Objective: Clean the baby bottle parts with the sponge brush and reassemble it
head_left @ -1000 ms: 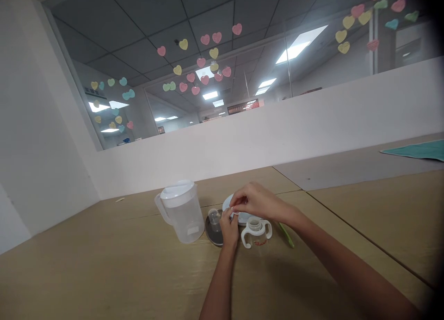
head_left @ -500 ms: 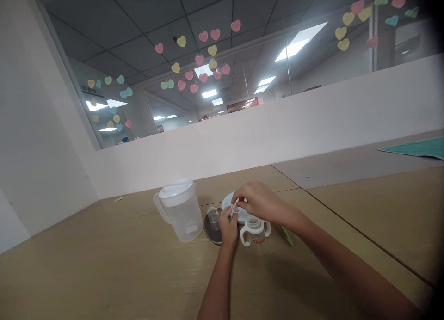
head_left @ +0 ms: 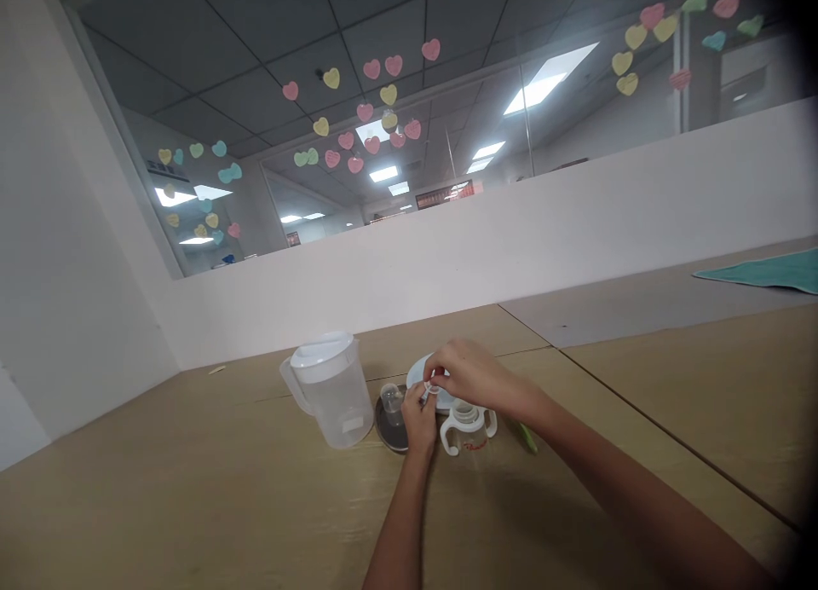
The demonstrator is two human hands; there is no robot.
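Observation:
Both my hands meet over the table around a small white bottle ring (head_left: 432, 388), with something clear in it that is too small to tell. My left hand (head_left: 420, 419) is closed on the ring from the left. From above, the fingertips of my right hand (head_left: 465, 373) pinch at its top. Just right of my left wrist stands a clear baby bottle (head_left: 471, 436) with two white handles, its neck uncovered. A clear cap (head_left: 391, 402) sits on a dark round tray (head_left: 391, 436) at my left hand. Partly hidden behind my hands is a pale blue-white object (head_left: 418, 368).
A lidded translucent pitcher (head_left: 338, 402) stands left of the tray. Something thin and green (head_left: 527, 437) lies under my right forearm. A teal cloth (head_left: 767, 272) is at the far right, and a low wall with a window (head_left: 409, 257) rises behind the table.
My hands stay together on the ring with barely any movement of the fingers. The whole view has shifted slightly; the things on the table keep their places.

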